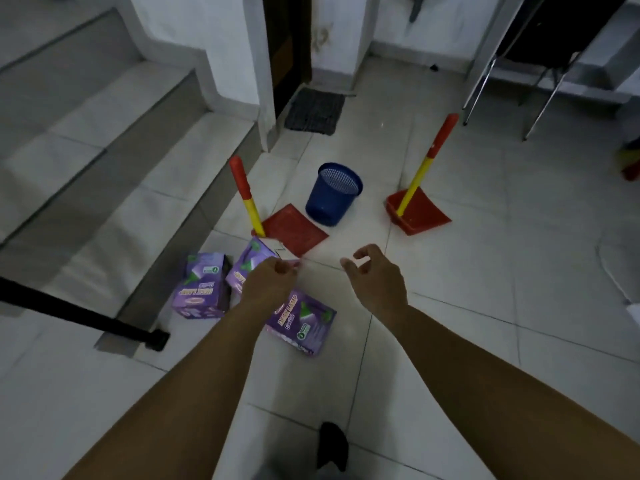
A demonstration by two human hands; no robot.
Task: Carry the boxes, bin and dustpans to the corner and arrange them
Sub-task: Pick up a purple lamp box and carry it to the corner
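Boxes: three purple ones printed "DESK LAMP" sit on the tiled floor (pixel 450 306) by the foot of the stairs (pixel 104 140). The left box (pixel 202 289) is nearest the bottom step, the middle box (pixel 251 263) stands tilted just beside it, and the right box (pixel 301 323) lies nearer the person, partly under the left forearm. Blue mesh bin (pixel 332 194) stands upright further out, btwn two red dustpans w/ yellow-and-red handles: the left dustpan (pixel 294 232) just beside the middle box, the right dustpan (pixel 417 213) well apart on the other side of the bin. Left hand (pixel 268 280) hangs over the middle box, fingers curled in; whether it touches or holds the box can't be told. Right hand (pixel 375 275) hovers over bare floor, fingers loosely curled, holding nothing. A dark doormat (pixel 315 110) lies beyond, and chair legs (pixel 512 84) show at upper right.
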